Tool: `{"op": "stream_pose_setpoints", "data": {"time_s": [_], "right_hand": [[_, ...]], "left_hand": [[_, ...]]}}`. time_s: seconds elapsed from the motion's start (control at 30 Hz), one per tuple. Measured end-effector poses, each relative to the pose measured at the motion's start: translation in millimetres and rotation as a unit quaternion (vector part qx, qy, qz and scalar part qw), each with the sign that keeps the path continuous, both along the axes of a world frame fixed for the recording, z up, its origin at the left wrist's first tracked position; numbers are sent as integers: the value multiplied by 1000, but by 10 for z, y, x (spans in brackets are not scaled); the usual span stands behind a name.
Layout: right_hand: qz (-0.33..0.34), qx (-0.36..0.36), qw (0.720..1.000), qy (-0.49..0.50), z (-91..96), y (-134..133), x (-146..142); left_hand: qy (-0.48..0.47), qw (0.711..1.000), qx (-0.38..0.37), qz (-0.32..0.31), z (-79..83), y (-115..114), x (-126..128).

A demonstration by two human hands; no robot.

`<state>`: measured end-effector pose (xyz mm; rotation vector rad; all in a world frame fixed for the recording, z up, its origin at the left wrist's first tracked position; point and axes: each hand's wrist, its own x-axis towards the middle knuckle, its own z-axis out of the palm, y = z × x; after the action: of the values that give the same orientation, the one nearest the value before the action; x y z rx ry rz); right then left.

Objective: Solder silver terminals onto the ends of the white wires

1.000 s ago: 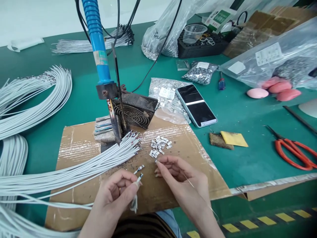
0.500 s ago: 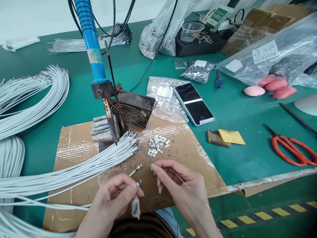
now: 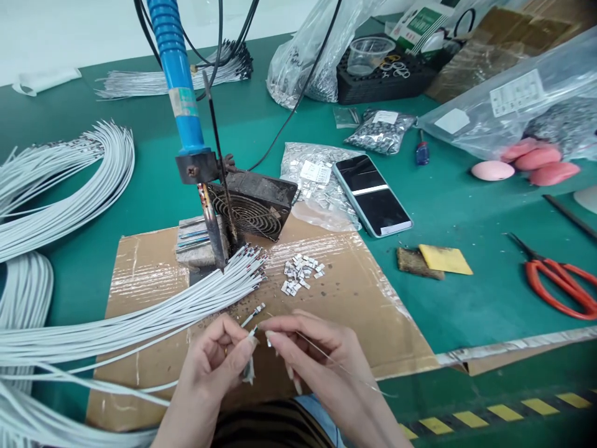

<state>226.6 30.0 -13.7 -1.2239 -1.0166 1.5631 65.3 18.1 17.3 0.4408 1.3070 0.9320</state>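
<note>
- The green mat covers the bench, smooth and matte.
- A bundle of white cables fans across it from my left. They are round, rubbery and limp.
- The cardboard sheet under my hands is taped glossy and speckled with dark crumbs.
- The soldering iron has a ribbed blue handle and leans tip-down just beside the cable ends. The black fan sits behind it.
- My left hand is closed in a pinch on one white cable, near its stripped end. It is light and floppy, so I judge a grip close to the tip steadies it best.
- My right hand is narrowed to a fingertip pinch on a metal terminal, almost touching the cable's tip. A thin wire strand lies across that hand.
- The terminal looks feather-light, hard and slick, so it should be pinched by its flat sides.
- More loose terminals lie in a shiny little heap nearby.
</note>
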Motion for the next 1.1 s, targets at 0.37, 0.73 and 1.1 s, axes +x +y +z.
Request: {"op": "stream_pose_setpoints", "data": {"time_s": [0.37,0.73,1.1], "right_hand": [[11,47,999,4,62,-14,-86],[-4,96,994,-51,69,-10,-77],[81,113,985,-100,186,98,77]], "left_hand": [[16,1000,26,0,61,-48,25],[14,999,21,-32,22,-62,-13],[106,992,58,-33,47,-94,14]]}}
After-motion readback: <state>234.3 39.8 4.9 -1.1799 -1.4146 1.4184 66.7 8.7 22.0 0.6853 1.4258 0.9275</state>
